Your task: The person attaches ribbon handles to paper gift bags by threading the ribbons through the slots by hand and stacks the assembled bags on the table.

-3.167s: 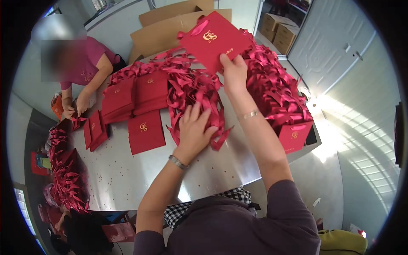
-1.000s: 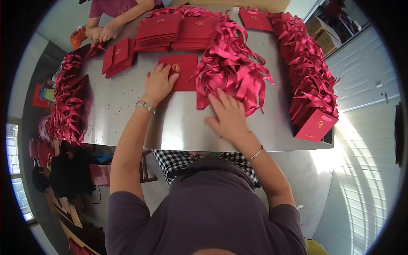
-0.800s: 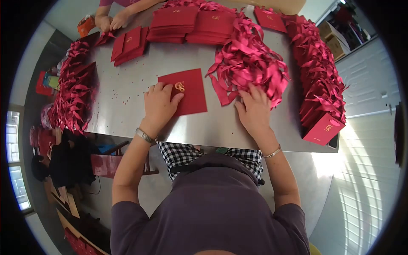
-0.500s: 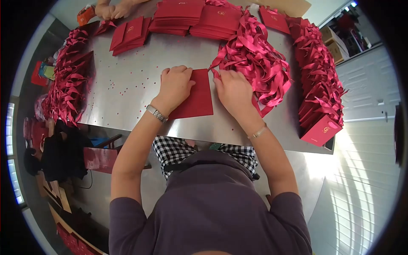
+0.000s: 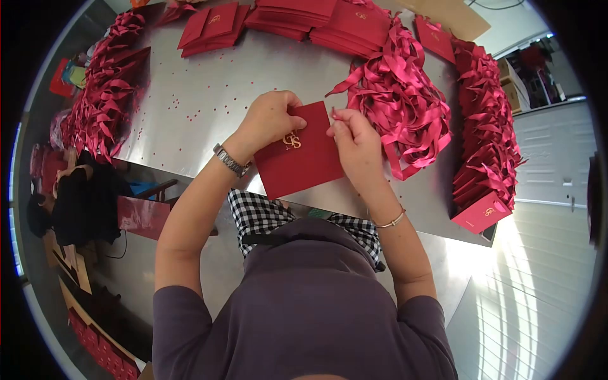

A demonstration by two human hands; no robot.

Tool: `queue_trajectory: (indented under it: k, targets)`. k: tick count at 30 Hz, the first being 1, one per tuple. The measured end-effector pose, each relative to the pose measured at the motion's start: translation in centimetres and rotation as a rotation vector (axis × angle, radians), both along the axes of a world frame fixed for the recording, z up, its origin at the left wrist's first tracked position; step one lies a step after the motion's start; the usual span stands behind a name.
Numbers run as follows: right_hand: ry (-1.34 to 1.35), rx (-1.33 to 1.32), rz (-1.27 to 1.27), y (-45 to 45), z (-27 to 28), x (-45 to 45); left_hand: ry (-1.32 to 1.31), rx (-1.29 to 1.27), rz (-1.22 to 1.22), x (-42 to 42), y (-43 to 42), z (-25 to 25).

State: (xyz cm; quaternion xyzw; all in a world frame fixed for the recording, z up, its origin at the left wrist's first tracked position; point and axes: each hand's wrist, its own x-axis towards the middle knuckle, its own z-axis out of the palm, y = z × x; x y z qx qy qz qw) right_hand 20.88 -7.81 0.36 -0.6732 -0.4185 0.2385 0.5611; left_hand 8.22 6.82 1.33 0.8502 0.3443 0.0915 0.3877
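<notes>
A flat red bag with a gold logo (image 5: 301,158) is held up at the table's near edge. My left hand (image 5: 272,118) grips its upper left edge, thumb over the front. Beside the bag's upper right edge, my right hand (image 5: 356,136) pinches the tip of a red ribbon between thumb and fingertips. Just beyond that hand lies a loose heap of shiny red ribbons (image 5: 405,104) on the metal table (image 5: 190,126).
Stacks of red bags (image 5: 351,28) line the far side. Rows of ribboned bags stand at the left (image 5: 104,88) and right (image 5: 484,120). Small red dots are scattered left of centre. A person in black (image 5: 85,206) is at the lower left.
The bag has gone from lying flat under my left hand to being raised and tilted in it. My right hand has left the ribbon heap and come beside the bag with a ribbon end.
</notes>
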Motion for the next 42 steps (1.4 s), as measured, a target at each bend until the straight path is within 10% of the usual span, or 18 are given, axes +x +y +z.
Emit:
queue_trajectory:
  k: [23, 30, 35, 39, 42]
  targets:
    - [-0.826, -0.430, 0.081, 3.2, -0.8, -1.3, -0.098, -0.060, -0.038, -0.8, -0.6, -3.1]
    - [-0.537, -0.446, 0.251, 4.5, -0.2, 0.5, -0.083, -0.036, -0.045, -1.1, -0.9, -2.8]
    - [-1.054, -0.510, 0.293, 4.9, 0.7, -1.2, -0.093, -0.017, -0.035, -1.1, -1.0, -3.4]
    - [-0.361, -0.483, 0.334, 5.5, -0.9, 1.6, -0.136, -0.039, 0.026, -1.0, -1.4, -3.7]
    - [-0.700, -0.309, 0.207, 4.7, -1.8, 0.5, -0.133, 0.008, 0.022, -1.0, -1.5, -3.3]
